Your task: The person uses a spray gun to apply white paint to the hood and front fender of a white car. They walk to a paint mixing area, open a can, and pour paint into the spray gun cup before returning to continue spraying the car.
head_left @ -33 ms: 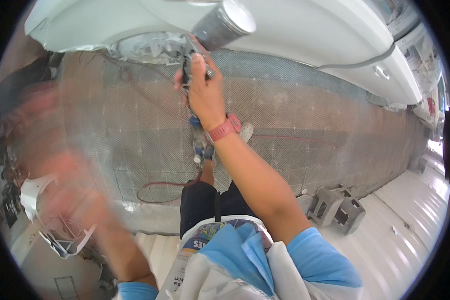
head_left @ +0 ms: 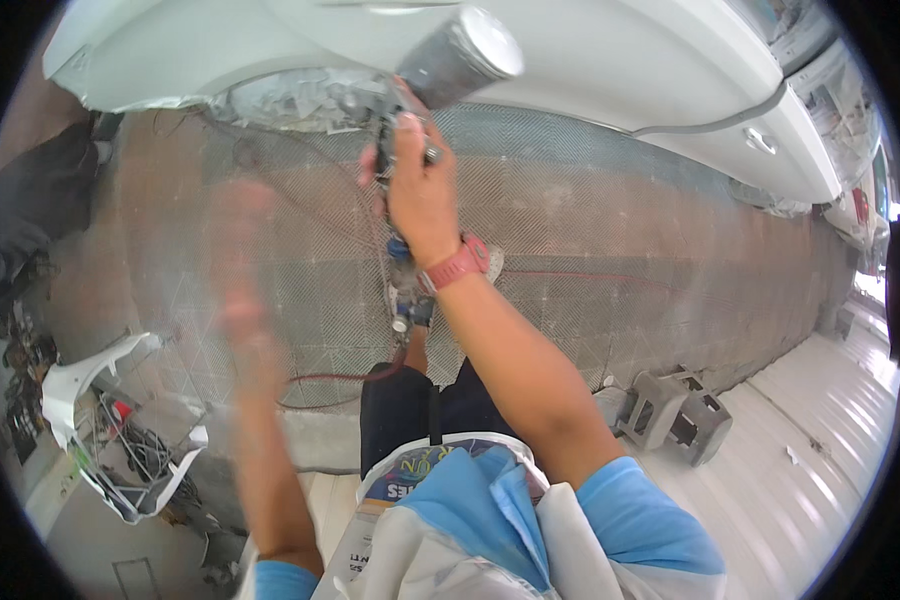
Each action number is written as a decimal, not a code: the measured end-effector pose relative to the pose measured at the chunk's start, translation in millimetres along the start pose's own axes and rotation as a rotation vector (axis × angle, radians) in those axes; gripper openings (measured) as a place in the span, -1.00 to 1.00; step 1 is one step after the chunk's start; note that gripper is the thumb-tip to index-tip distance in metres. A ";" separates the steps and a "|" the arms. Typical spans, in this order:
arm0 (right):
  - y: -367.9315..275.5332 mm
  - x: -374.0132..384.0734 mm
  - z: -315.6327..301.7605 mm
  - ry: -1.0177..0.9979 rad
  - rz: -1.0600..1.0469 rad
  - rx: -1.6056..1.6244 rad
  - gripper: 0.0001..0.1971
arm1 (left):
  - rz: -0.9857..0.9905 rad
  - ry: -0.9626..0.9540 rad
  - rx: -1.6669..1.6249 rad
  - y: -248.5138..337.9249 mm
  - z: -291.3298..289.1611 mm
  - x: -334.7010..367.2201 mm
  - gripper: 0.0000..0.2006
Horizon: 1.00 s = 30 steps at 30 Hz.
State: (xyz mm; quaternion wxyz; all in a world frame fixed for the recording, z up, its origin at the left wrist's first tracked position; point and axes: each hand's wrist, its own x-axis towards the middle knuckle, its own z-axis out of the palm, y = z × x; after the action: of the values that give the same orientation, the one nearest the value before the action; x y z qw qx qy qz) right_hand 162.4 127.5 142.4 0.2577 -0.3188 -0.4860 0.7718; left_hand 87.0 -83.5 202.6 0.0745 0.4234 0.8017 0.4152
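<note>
My right hand (head_left: 420,195), with a red watch on its wrist, grips the handle of a paint spray gun (head_left: 382,130). A grey, paint-smeared cup with a white lid (head_left: 460,60) tops the gun, tilted to the right. Below the grip hang a blue fitting and metal parts (head_left: 402,300), joined to a red air hose (head_left: 350,377). Just beyond the gun is a white car body panel (head_left: 610,60) with crumpled clear plastic sheeting (head_left: 300,100) along its lower edge. My left hand (head_left: 245,250) is smeared by motion over the floor at left, its fingers indistinct.
A white plastic car part (head_left: 65,400) lies at lower left near tangled cables. Grey step stools (head_left: 675,415) stand at right on pale ribbed sheeting (head_left: 820,440). Dark fabric (head_left: 40,195) shows at far left. Tiled floor (head_left: 590,230) runs beneath the car, crossed by a thin red hose.
My left hand has swung right and farther from me, uncovering the white plastic part and cables. The spray gun and right hand have shifted slightly right.
</note>
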 end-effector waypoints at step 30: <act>121.2 43.3 -310.1 0.662 -0.380 -0.375 -0.43 | -1.382 -0.539 0.185 -174.9 47.9 -411.8 -0.68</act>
State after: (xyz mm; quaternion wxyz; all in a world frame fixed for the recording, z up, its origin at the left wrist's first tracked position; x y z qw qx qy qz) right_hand 353.4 292.0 -79.5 0.4751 -0.4953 -0.5593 0.4649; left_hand 261.2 -411.6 -51.4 0.4764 -0.0853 0.8708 0.0865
